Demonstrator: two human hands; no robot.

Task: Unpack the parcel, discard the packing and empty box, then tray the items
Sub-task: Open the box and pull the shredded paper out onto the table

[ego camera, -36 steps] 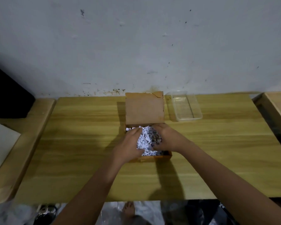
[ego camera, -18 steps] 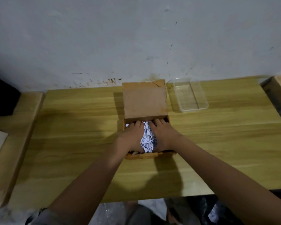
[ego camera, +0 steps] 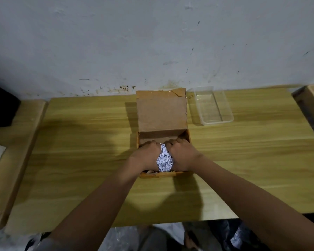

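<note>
below the near edge of the surface (ego camera: 80, 142), at the bottom of the frame, lies pale clutter (ego camera: 120, 238), too blurred to make out.

the left forearm (ego camera: 98, 205) enters from the lower left and the right forearm (ego camera: 243, 196) from the lower right. both are bare and stretched forward over the surface. they slant toward each other, so the wrists come close together at the centre of the frame.

both hands are down inside the box (ego camera: 159, 175), which sits on the surface at the centre with its low front wall toward the person. the left hand (ego camera: 146, 156) and right hand (ego camera: 184, 156) lie knuckles up, backs to the camera, fingers curled down and inward. between them they squeeze a wad of white shredded paper (ego camera: 164, 160). it shows as a narrow strip in the gap between the hands, and each hand's curled fingers close on its side of the wad. the fingertips are tucked under and hidden, and the hands cover most of the box's inside.

beyond the knuckles a bare strip of the box's far inner wall shows. behind it the lid (ego camera: 161, 113) stands open and tilted back, with torn tape along its top edge.

just right of the lid, in the upper right of centre, a clear tray (ego camera: 213, 122) rests on the surface, apart from the box.

the surface ends at a pale, stained wall (ego camera: 152, 42) that fills the upper part of the frame.
</note>
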